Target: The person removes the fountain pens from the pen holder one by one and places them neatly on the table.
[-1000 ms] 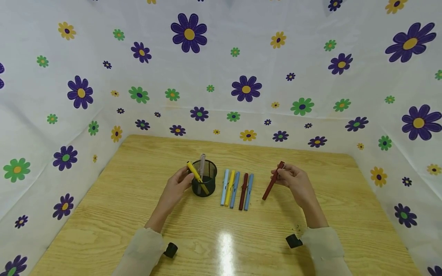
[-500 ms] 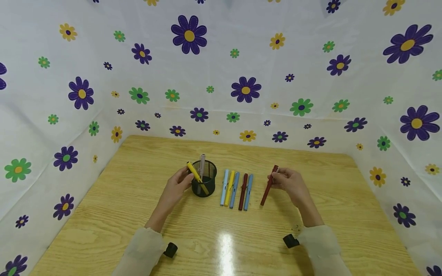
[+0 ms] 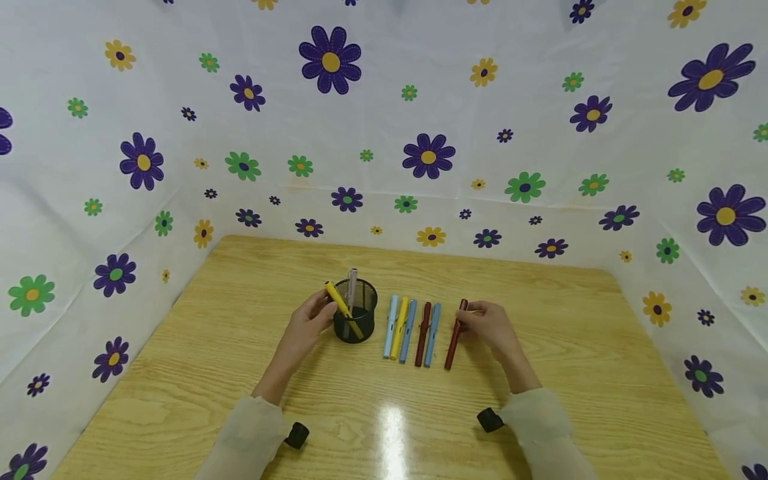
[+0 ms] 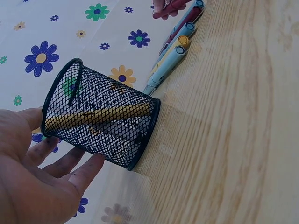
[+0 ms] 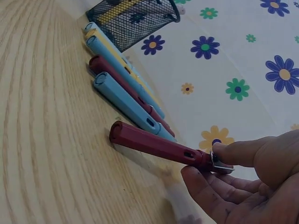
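My left hand holds the side of a black mesh pen holder, thumb near the rim and fingers against the wall. Inside the holder lean a yellow pen and a greyish pen. A dark red fountain pen is pinched by its clip end between the thumb and fingers of my right hand, its other end low over the table. To its left lie a blue pen, another dark red pen, a second blue pen, a yellow pen and a light blue pen, side by side.
The wooden table carries everything. White cloth with flower prints rises at the back and both sides. A black wrist device sticks out by the left sleeve, another black device by the right sleeve.
My right hand has moved left and toward me with the dark red fountain pen, bringing it lower and closer to the row. The left hand and the pen holder have stayed put.
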A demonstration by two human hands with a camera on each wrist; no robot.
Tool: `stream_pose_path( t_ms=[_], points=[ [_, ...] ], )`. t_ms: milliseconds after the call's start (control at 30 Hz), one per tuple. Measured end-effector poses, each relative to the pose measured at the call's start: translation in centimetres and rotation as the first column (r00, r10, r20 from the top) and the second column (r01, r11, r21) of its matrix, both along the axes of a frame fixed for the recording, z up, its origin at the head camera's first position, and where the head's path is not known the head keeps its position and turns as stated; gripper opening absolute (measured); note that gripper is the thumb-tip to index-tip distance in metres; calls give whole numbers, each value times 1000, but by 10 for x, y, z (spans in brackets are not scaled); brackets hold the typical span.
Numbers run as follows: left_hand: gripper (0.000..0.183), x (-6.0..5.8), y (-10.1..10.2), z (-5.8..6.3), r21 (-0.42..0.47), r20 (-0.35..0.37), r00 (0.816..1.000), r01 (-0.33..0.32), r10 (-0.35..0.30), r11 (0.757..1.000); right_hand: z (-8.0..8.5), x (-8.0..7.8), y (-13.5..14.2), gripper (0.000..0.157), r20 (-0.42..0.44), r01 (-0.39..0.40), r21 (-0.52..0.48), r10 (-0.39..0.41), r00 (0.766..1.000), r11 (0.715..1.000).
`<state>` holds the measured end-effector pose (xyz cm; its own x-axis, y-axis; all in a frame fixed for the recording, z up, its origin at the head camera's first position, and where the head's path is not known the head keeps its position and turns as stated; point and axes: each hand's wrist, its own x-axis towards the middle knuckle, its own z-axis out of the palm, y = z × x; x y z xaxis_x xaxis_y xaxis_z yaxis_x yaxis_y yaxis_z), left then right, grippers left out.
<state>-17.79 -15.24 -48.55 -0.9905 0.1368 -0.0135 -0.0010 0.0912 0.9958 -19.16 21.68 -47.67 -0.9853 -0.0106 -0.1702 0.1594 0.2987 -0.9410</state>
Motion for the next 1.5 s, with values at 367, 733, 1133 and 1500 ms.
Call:
stream_pose_path(
  t_ms=[367,733,1133,1500],
  points=[
    [63,-1,0,-2,-2,-5,1000,1,-1,1000,-9,-3,-17,43,-16,54,168,-52,998,984],
    [64,0,1,0,8,0,1000,4,-4,1000,-10,-5,-26,39,-116,110,355,-73,991,928],
    [63,0,1,0,1,-2,1000,-4,4,1000,-14,-6,-33,43,-134,130,433,-79,988,892],
    [64,0,2,0,1,3,1000,-7,7,1000,-19,-8,-37,43,-164,143,485,-71,984,863]
  ],
)
